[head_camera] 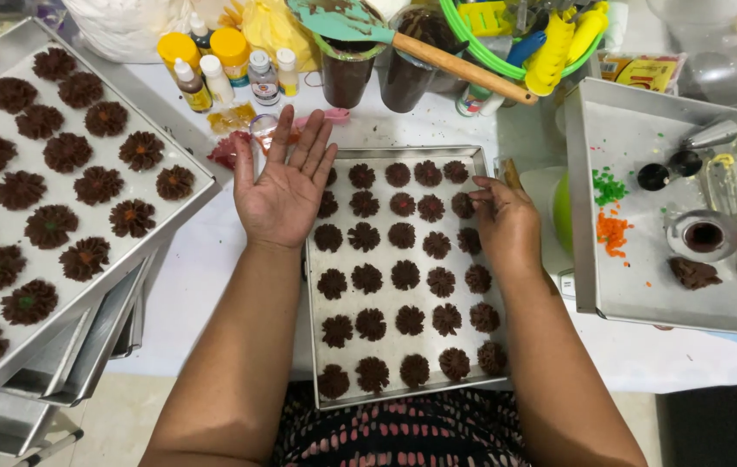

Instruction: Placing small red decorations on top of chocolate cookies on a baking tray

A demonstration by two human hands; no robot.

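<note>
A metal baking tray [403, 154] lies in front of me, filled with rows of brown flower-shaped piped cookies [405, 275]. My left hand [284, 186] hovers palm up over the tray's far left corner, fingers spread, holding nothing. My right hand [505, 220] rests at the tray's right edge, fingers curled and pinched near a cookie in the top right rows; I cannot tell whether anything small sits between the fingertips.
A larger tray [180, 145] of bigger brown cookies sits on stacked trays at left. At right a tray [589, 199] holds green and orange sprinkles, a dough lump, piping tips and whisk beaters. Small colouring bottles [213, 73], dark-filled cups, a spatula and a green basket stand behind.
</note>
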